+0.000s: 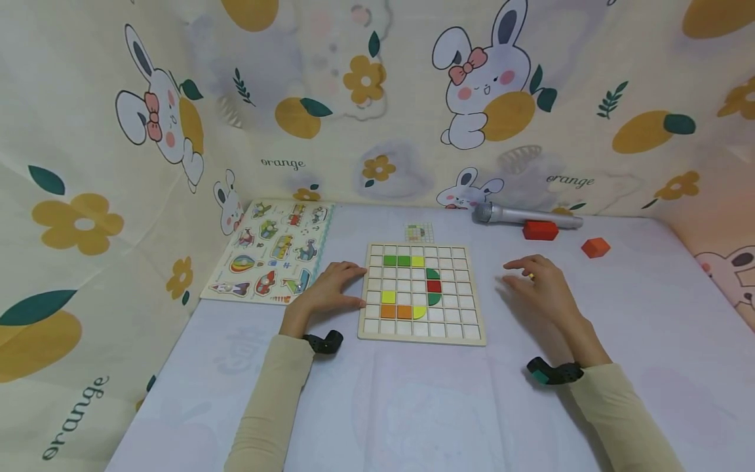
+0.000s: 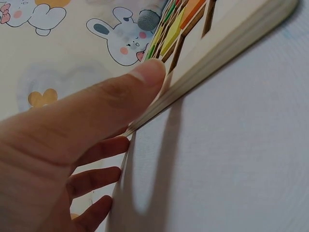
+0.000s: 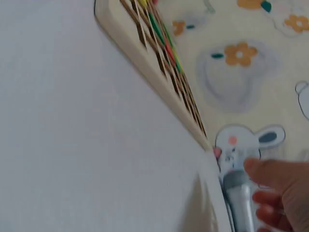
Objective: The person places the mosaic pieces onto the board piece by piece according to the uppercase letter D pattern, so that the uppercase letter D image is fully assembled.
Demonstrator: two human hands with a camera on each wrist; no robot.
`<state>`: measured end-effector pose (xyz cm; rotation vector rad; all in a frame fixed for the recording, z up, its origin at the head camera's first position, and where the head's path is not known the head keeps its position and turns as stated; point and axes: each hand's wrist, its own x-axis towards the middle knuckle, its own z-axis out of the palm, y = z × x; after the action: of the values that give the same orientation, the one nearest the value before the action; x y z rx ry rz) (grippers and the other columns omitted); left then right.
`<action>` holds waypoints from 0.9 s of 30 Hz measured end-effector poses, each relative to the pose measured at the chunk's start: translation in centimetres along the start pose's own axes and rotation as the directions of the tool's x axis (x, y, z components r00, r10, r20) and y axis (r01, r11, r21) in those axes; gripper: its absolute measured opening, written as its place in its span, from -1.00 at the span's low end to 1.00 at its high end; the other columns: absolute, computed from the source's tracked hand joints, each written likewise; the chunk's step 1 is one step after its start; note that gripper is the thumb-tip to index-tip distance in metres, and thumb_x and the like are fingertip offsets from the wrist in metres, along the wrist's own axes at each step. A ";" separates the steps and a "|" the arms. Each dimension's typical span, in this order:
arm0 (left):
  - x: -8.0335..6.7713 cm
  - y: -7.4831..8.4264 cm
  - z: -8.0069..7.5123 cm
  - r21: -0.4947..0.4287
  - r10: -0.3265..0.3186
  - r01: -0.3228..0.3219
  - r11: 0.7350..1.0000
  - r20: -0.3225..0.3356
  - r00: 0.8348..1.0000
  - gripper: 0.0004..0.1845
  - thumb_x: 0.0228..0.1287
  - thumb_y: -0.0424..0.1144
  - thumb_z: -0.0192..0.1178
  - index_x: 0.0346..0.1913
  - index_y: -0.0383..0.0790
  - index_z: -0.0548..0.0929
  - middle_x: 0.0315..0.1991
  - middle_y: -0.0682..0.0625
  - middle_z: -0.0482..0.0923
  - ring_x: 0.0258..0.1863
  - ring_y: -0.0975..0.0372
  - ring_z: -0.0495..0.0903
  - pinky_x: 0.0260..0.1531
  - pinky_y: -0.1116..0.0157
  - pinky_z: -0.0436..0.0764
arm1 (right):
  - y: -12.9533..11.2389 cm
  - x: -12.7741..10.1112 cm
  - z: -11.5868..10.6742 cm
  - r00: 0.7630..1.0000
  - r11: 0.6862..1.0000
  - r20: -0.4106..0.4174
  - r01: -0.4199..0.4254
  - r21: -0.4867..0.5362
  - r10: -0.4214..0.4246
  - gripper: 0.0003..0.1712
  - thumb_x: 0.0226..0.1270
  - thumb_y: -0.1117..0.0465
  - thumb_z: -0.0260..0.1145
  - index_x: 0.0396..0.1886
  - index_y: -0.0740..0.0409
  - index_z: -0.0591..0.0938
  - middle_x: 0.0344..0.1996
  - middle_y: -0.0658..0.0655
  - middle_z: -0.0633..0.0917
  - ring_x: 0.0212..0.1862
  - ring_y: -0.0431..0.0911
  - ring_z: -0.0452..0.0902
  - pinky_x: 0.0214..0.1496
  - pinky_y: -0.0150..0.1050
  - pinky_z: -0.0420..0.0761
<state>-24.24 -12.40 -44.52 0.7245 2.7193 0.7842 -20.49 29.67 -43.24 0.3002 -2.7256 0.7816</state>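
Wooden square grid board (image 1: 422,295), steadied by the left hand's (image 1: 330,288) straight fingers, could slide and spill its coloured tiles (image 1: 413,286) if nudged by the right hand (image 1: 539,285) hovering relaxed, empty.

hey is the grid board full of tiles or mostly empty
Mostly empty. The grid board holds only a few coloured tiles in its middle; most white squares are bare.

The counter (image 1: 413,406) has a grid puzzle board (image 1: 421,335), vehicle peg puzzle (image 1: 272,252), pattern card (image 1: 419,232), microphone (image 1: 525,215), and two red-orange blocks (image 1: 540,229) on it.
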 end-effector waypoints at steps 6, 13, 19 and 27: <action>0.0 0.0 0.0 0.001 -0.009 0.009 1.000 0.004 1.000 -0.22 0.02 0.08 0.35 0.32 -0.10 0.36 0.32 -0.09 0.25 0.33 0.05 0.14 0.34 0.07 0.17 | 1.5 -0.7 -1.0 0.984 0.982 -0.010 -0.177 -0.062 0.176 -0.59 0.21 0.16 0.33 0.02 0.24 0.58 -0.10 0.33 0.51 -0.10 0.19 0.37 -0.16 0.12 0.47; 0.0 0.1 -0.1 0.004 -0.006 0.006 1.000 0.006 1.000 -0.22 0.03 0.07 0.35 0.32 -0.11 0.36 0.32 -0.11 0.25 0.33 0.04 0.14 0.34 0.07 0.17 | 2.8 -0.9 -1.1 0.974 0.966 -0.015 -0.225 -0.125 0.225 -0.50 0.20 0.11 0.33 0.03 0.35 0.53 -0.18 0.39 0.49 -0.14 0.22 0.35 -0.32 0.08 0.49; 0.0 0.1 -0.1 -0.001 -0.001 0.001 1.000 0.006 1.000 -0.21 0.03 0.07 0.35 0.33 -0.11 0.36 0.32 -0.11 0.25 0.33 0.04 0.15 0.34 0.06 0.17 | 3.6 -0.8 -0.9 0.965 0.954 0.012 -0.256 -0.154 0.261 -0.46 0.21 0.07 0.31 0.05 0.39 0.49 -0.24 0.39 0.51 -0.18 0.20 0.37 -0.34 0.05 0.49; -0.1 0.2 -0.1 -0.004 -0.017 0.017 1.000 0.011 1.000 -0.21 0.03 0.07 0.35 0.33 -0.08 0.35 0.33 -0.09 0.24 0.34 0.05 0.13 0.35 0.07 0.16 | 3.9 -0.7 -0.8 0.964 0.956 0.019 -0.261 -0.131 0.266 -0.50 0.20 0.11 0.32 0.00 0.40 0.52 -0.28 0.40 0.55 -0.20 0.19 0.41 -0.35 0.03 0.51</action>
<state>-24.14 -12.37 -44.34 0.7010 2.7098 0.7799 -20.70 33.44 -44.71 -0.0809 -2.8715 0.6675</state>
